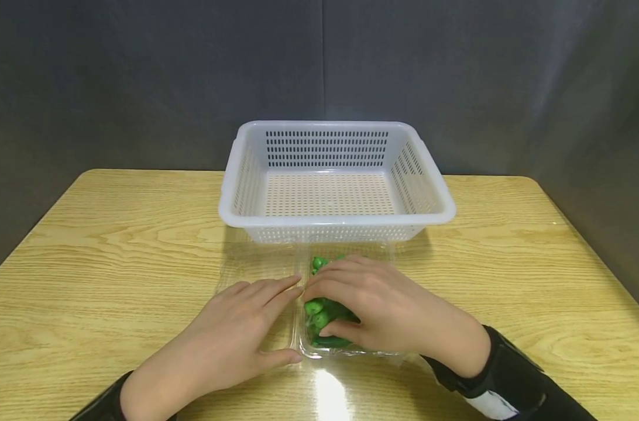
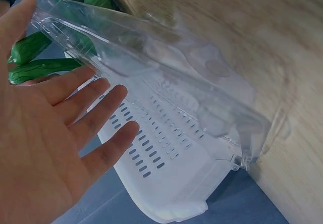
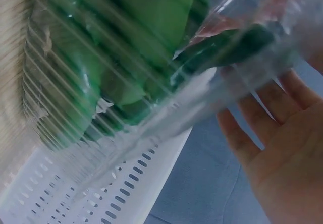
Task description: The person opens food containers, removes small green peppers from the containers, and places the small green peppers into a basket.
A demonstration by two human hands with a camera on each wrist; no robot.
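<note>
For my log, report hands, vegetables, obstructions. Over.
Left hand open at lid. Right hand over vegetables, grip unclear. Vegetables in open box. Basket behind, clear of hands.

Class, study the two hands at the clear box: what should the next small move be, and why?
Probably lift the right hand clear of the green vegetables. It lies over them in the clear box, whose lid is open near the left hand; the right hand would likely block folding it over.

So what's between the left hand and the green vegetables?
In the head view, the clear container's rim runs between the left hand and the green vegetables.
</note>
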